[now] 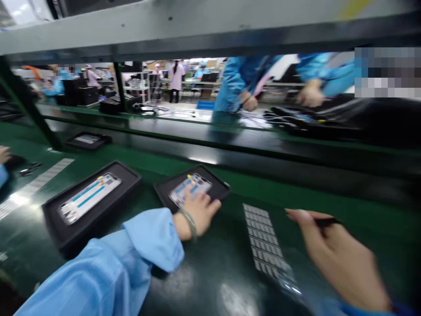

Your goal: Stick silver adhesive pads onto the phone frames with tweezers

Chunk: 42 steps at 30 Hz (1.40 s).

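My left hand (199, 210), with a blue sleeve and a band at the wrist, reaches over a black tray (216, 191) that holds a silver phone housing (200, 183). Its fingers are spread over the housing's near edge; whether they touch it is blurred. To the right, my right hand (342, 259) is closed, thumb and forefinger pinched, with a dark slim object partly showing that I cannot make out. Between my hands lies a sheet of small grey stickers (263, 237) with glossy clear film at its near end.
A larger black tray (131, 180) at left holds another phone housing (90, 197) with blue strips. Farther back is a small tray (103, 139). A shelf beam (197, 35) crosses overhead. A neighbour's hand (4, 154) shows at far left; co-workers stand beyond the line.
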{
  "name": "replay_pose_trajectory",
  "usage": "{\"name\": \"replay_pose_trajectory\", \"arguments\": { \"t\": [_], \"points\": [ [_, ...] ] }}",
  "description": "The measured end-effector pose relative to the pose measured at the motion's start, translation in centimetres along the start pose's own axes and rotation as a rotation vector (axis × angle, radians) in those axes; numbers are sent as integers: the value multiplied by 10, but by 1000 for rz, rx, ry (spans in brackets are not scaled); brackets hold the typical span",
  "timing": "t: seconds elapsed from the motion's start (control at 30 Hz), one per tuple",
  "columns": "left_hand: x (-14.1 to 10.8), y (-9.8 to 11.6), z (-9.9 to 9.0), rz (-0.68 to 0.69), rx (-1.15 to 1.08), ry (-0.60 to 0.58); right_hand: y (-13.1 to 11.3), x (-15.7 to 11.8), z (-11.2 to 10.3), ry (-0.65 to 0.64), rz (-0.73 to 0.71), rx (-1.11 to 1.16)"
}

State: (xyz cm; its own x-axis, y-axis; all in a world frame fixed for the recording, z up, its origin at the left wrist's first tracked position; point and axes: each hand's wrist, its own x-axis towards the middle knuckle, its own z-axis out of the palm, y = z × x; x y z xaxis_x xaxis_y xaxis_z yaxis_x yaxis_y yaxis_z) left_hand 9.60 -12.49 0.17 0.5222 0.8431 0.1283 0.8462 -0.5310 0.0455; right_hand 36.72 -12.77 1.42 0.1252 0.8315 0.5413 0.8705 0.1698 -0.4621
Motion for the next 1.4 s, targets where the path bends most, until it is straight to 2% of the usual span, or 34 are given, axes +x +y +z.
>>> {"name": "replay_pose_trajectory", "arguments": {
  "t": [0.07, 0.1, 0.2, 0.3, 0.37, 0.43, 0.5, 0.63, 0.73, 0.83, 0.93, 1.1, 1.4],
  "points": [
    [16, -32, 5, -48, 4, 50, -19, -8, -8, -60, 90, 156],
    [24, -46, 9, -79, 5, 78, -25, -10, -8, -62, 100, 165],
    [46, -82, 25, -153, -7, 137, -32, -14, -1, -101, 114, 285],
    [56, -101, 38, -237, -20, 196, -28, -18, 9, -106, 129, 324],
    [55, -103, 43, -257, -29, 247, -28, -21, 13, -113, 128, 384],
    [53, -96, 46, -218, -50, 282, -29, -23, 16, -142, 144, 466],
    [51, -80, 48, -111, -84, 278, -31, -24, 17, -181, 195, 563],
    [45, -32, 51, 172, -179, 184, -29, -23, 14, -168, 337, 744],
    [35, 5, 49, 335, -243, 104, -25, -21, 9, -130, 403, 825],
    [24, 36, 46, 445, -289, 51, -22, -20, 4, -96, 437, 862],
    [17, 56, 44, 485, -320, 10, -22, -21, 2, -66, 458, 868],
    [16, 71, 44, 465, -325, -88, -21, -28, -4, -52, 521, 833],
    [15, 70, 45, 414, -319, -109, 0, -64, -11, -78, 715, 745]
  ]
}}
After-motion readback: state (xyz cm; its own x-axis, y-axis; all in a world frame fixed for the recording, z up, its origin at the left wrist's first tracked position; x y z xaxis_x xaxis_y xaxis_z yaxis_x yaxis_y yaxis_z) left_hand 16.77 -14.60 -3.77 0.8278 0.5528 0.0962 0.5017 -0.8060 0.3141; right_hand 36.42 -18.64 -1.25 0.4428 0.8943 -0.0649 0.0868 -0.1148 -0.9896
